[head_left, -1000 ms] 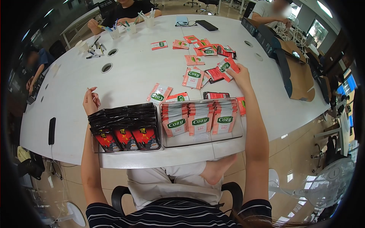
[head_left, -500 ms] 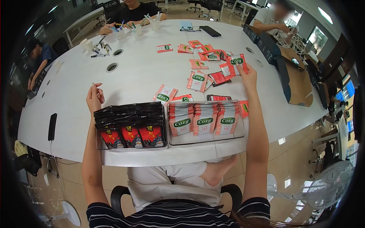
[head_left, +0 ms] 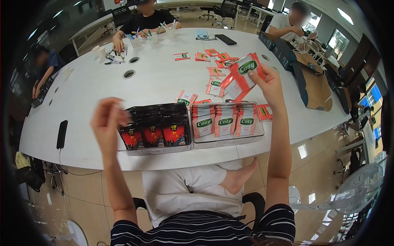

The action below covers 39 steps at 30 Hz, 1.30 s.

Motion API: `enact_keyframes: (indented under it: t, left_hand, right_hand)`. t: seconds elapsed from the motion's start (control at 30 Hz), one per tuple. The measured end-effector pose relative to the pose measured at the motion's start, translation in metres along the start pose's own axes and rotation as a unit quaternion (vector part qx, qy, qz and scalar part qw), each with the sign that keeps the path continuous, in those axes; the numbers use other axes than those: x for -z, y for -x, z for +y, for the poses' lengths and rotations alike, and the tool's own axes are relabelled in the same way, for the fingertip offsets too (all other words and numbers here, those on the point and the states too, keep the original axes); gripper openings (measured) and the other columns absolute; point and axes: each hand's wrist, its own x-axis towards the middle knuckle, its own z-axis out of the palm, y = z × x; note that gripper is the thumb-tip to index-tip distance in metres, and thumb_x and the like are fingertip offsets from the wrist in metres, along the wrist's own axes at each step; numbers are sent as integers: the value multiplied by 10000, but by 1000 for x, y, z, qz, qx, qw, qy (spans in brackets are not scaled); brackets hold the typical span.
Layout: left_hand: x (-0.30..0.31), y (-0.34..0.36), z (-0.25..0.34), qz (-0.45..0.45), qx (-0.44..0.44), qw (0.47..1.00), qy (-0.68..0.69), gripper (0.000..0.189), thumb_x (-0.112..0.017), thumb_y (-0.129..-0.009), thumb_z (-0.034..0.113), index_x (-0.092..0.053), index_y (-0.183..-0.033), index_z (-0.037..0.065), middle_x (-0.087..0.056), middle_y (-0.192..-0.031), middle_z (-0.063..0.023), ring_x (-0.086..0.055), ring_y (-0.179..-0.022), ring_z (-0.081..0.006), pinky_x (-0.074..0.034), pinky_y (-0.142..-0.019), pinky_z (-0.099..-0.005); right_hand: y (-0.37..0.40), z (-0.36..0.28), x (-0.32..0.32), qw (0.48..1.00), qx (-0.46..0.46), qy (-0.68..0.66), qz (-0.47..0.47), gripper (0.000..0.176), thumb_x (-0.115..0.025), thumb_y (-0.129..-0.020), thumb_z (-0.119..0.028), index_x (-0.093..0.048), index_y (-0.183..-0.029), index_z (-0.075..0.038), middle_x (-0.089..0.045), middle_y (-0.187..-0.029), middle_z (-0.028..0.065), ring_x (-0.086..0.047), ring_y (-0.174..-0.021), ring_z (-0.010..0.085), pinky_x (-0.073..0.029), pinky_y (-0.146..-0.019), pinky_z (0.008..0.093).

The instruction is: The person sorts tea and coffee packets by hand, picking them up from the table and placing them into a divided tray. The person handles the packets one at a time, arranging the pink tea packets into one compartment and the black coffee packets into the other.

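Note:
Pink Cozy sachets (head_left: 247,67) are pinched in my right hand (head_left: 269,84), raised above the right side of the table. My left hand (head_left: 108,121) is blurred, with curled fingers, beside the left end of a clear box of black and red coffee sachets (head_left: 154,135); whether it holds anything is unclear. Right of that box, touching or nearly so, stands a second clear box (head_left: 230,142) filled with upright Cozy sachets (head_left: 225,123). Loose pink sachets (head_left: 215,87) lie scattered behind the boxes, partly hidden by the raised ones.
A black phone (head_left: 62,134) with a cable lies at the left edge. Pens (head_left: 115,57), paper cups (head_left: 170,33) and glasses (head_left: 206,37) stand or lie farther back. Open cardboard boxes (head_left: 314,88) line the right edge. Three people are around the table.
My right hand has lifted the sachets closer to me. My left hand has moved nearer and blurred. The view has shifted slightly, and the person at the back now reaches toward the pens.

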Motion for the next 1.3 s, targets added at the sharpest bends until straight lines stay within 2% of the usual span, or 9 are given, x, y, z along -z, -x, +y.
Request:
enact_keyframes:
  t: [0.1, 0.17, 0.3, 0.47, 0.63, 0.8, 0.97, 1.17, 1.3]
  left_hand:
    - [-52, 19, 20, -158, 12, 987, -3, 400, -686, -847, 77, -577, -1224, 0, -655, -1059, -120, -632, -981, -159, -554, -775, -276]
    - [-80, 24, 29, -222, 46, 973, 35, 549, -696, -842, 125, -497, -1344, 27, -617, -1209, -198, -596, -1100, -197, -499, -927, -383]
    - [-97, 26, -4, -333, 142, 928, 92, 422, -537, -978, 216, -481, -1311, -36, -617, -1133, -123, -619, -935, -135, -540, -835, -328]
    - [-109, 36, 0, -200, 156, 934, 253, 372, -423, -1034, 222, -474, -1292, -41, -616, -1076, -73, -610, -902, -101, -566, -742, -265]
    - [-112, 41, -12, -113, 52, 971, 204, 281, -507, -993, 133, -524, -1211, -45, -646, -1023, -72, -607, -896, -82, -553, -735, -261]
    - [-97, 44, -17, -58, 20, 992, 110, 178, -555, -955, 73, -585, -1078, -53, -679, -892, -57, -614, -793, -67, -501, -713, -231]
    - [-95, 47, -28, -9, -26, 996, 88, 176, -554, -952, 70, -582, -1076, -52, -702, -832, -88, -623, -714, -74, -488, -651, -214]
    - [-91, 48, -33, -43, 0, 998, 34, 203, -533, -960, 63, -554, -1113, -70, -712, -849, -109, -657, -741, -89, -489, -674, -213]
    - [-92, 42, -28, -49, 74, 988, 125, 233, -509, -980, 82, -533, -1149, -76, -701, -938, -128, -684, -788, -133, -520, -704, -238]
  right_hand:
    - [37, -33, -46, 999, -5, -20, -50, 270, -686, -877, -87, -636, -1109, 42, -681, -966, 39, -600, -844, 68, -478, -742, 225]
    - [57, -38, -69, 996, -9, -19, -82, 249, -695, -867, -83, -651, -1077, 43, -671, -934, 32, -594, -825, 67, -474, -728, 225]
    - [70, -20, -105, 998, 17, -36, -49, 162, -709, -834, -58, -690, -973, 24, -625, -917, 42, -562, -871, 102, -449, -750, 238]
    - [67, -17, -113, 994, 109, -15, 19, 187, -718, -811, -30, -681, -982, 37, -579, -1052, 55, -511, -913, 113, -433, -790, 228]
    - [69, -26, -126, 980, 181, 59, 65, 255, -730, -795, -8, -665, -1040, 24, -627, -958, 31, -536, -844, 86, -443, -719, 203]
    - [79, -20, -114, 993, 23, -71, 88, 241, -714, -810, 16, -651, -1042, 0, -684, -927, 49, -599, -804, 55, -466, -676, 193]
    - [91, -17, -89, 996, 25, 3, 82, 302, -671, -828, 36, -585, -1112, -19, -691, -956, 77, -627, -861, 61, -485, -690, 205]
    - [97, -18, -82, 986, -109, 102, -74, 406, -649, -787, 50, -515, -1151, -69, -653, -923, 65, -634, -774, 125, -485, -703, 251]
    - [91, -8, -97, 965, -60, 199, -162, 340, -692, -769, -22, -537, -1066, -77, -601, -851, 42, -597, -785, 211, -474, -728, 332]
